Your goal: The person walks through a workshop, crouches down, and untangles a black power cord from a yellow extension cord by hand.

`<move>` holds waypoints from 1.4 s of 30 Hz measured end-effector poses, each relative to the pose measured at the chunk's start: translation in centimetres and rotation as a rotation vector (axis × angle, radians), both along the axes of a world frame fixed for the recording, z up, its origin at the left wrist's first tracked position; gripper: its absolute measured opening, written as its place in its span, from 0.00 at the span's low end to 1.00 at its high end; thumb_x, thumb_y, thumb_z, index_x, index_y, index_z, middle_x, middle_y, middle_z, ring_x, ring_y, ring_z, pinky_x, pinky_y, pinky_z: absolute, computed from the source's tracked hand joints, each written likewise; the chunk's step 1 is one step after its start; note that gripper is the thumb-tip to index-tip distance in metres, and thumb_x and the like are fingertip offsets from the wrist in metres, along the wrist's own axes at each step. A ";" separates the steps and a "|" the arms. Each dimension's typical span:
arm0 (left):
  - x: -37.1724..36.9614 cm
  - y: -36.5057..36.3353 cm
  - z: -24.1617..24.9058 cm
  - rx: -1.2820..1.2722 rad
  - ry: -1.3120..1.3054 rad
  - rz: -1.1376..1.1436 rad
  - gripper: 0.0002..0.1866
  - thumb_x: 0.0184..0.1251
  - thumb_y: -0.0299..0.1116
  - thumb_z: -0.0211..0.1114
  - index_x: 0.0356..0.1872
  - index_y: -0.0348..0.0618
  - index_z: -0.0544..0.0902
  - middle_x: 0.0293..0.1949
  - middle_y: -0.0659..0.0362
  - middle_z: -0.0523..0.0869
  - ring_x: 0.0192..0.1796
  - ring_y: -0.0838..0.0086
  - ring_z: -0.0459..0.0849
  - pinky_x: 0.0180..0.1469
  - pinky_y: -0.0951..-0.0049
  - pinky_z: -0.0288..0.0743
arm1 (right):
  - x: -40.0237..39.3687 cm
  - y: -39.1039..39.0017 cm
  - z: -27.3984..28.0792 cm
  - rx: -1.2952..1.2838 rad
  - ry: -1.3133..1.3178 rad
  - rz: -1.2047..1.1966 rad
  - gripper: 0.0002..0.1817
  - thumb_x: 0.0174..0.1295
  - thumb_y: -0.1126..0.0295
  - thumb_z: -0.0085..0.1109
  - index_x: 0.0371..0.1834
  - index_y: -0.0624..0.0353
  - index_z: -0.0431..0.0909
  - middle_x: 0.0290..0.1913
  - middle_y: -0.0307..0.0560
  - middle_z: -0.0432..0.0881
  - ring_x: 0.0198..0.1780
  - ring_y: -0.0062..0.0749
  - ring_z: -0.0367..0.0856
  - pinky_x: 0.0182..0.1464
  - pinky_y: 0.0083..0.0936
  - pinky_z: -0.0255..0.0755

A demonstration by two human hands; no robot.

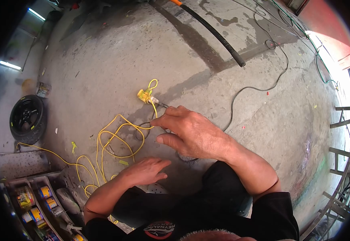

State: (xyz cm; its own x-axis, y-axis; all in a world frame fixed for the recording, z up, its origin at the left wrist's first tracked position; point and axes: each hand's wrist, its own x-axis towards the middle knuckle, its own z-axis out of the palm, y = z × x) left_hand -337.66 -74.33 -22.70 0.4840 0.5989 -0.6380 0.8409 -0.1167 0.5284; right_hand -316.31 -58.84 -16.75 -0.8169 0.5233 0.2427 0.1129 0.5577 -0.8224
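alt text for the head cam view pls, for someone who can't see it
Seen from above, a person's right hand pinches a yellow wire coiled on a concrete floor, near a yellow connector. The left hand rests flat beside it.

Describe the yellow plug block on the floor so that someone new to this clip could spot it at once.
Start from the wide grey concrete floor and follow the loose yellow cable up from its loops. It ends at the yellow plug block, just beyond the right hand. It is the only chunky yellow lump there; the rest is thin wire.
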 end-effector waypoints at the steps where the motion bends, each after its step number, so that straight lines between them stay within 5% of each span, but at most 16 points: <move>1: 0.0 0.0 0.0 0.001 0.002 -0.001 0.31 0.80 0.46 0.69 0.74 0.38 0.78 0.58 0.43 0.89 0.65 0.47 0.87 0.68 0.47 0.79 | 0.0 0.0 0.0 0.000 -0.001 -0.001 0.22 0.70 0.66 0.73 0.64 0.63 0.86 0.45 0.55 0.85 0.53 0.56 0.85 0.56 0.49 0.81; 42: 0.4 -0.3 0.1 0.024 0.057 -0.033 0.31 0.79 0.46 0.69 0.75 0.39 0.78 0.58 0.45 0.88 0.65 0.48 0.87 0.67 0.47 0.80 | -0.1 -0.1 0.0 0.004 0.000 -0.005 0.22 0.70 0.66 0.74 0.64 0.63 0.86 0.45 0.55 0.86 0.52 0.55 0.86 0.54 0.49 0.82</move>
State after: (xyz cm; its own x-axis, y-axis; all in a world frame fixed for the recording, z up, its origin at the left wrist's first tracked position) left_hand -337.25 -74.67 -22.61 0.4668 0.5990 -0.6506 0.8652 -0.1569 0.4762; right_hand -316.44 -58.94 -16.79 -0.8141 0.5265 0.2449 0.1155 0.5601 -0.8203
